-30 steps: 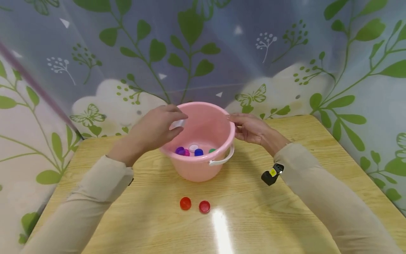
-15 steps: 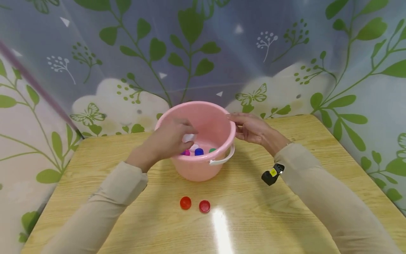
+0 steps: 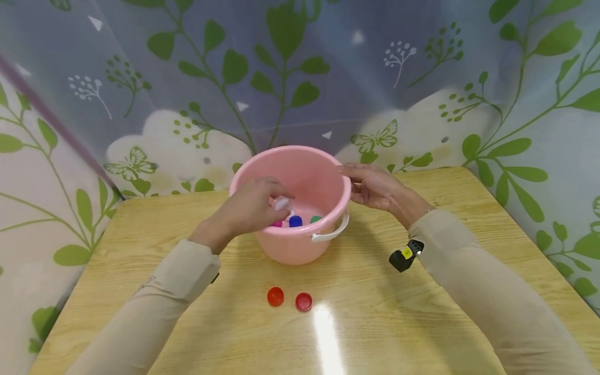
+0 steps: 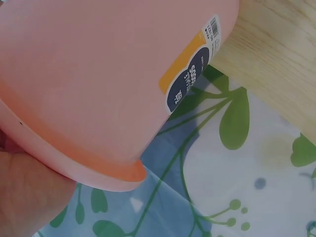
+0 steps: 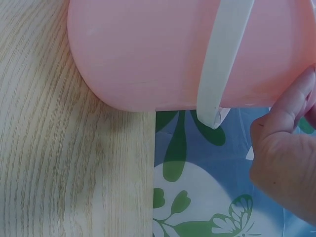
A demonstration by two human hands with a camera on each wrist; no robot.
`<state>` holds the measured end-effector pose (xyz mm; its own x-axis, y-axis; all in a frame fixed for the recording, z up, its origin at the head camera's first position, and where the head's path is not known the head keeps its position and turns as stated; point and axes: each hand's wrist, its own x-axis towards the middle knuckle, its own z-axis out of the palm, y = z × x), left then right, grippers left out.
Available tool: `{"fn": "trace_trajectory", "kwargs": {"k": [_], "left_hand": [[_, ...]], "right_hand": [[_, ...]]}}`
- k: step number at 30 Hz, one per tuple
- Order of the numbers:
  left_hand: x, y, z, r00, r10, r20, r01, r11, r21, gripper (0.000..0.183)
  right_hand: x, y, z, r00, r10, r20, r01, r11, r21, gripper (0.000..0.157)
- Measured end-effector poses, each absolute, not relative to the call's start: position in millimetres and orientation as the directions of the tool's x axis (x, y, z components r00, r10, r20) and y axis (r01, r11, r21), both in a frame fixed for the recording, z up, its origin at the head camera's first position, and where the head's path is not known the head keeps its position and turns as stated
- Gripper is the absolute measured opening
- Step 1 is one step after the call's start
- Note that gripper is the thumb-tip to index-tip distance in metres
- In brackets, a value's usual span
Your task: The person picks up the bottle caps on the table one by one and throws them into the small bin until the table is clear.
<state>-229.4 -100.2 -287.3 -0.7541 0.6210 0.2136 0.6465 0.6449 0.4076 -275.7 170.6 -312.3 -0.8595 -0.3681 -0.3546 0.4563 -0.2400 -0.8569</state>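
Observation:
A pink bucket stands upright on the table. Over its near left rim reaches my left hand, pinching a small white cap between thumb and fingers inside the bucket. Blue, green and pink caps lie on the bucket floor, partly hidden by the near rim and my hand. My right hand grips the bucket's rim at the right. In the left wrist view only part of the left hand shows beside the rim; its fingers are hidden.
An orange-red cap and a dark red cap lie on the wooden table in front of the bucket. The bucket's white handle hangs down on the right. A leaf-printed cloth rises behind the table.
My left hand has moved right and down, deeper into the bucket, with the white cap. The right hand keeps its grip on the rim. The head view has shifted slightly.

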Motion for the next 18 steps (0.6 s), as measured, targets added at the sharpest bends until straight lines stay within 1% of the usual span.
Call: {"fn": "trace_trajectory", "kwargs": {"k": [5,12,18], "left_hand": [[-230.1,-100.1,-288.8,-0.765,0.61,0.205,0.634,0.66,0.402,0.023],[-230.5,-99.5,-290.0,-0.792,0.584,0.178,0.601,0.693,0.398,0.021],[-229.8,-98.7,-290.2,-0.814,0.56,0.156,0.573,0.726,0.38,0.018]], "right_hand": [[-276.0,170.2,-312.7,-0.858,-0.372,-0.354,0.462,-0.256,-0.849,0.021],[-275.7,169.3,-312.9,-0.857,-0.371,-0.358,0.466,-0.261,-0.846,0.026],[-275.8,170.1,-313.1,-0.859,-0.367,-0.357,0.466,-0.269,-0.843,0.021]]}}
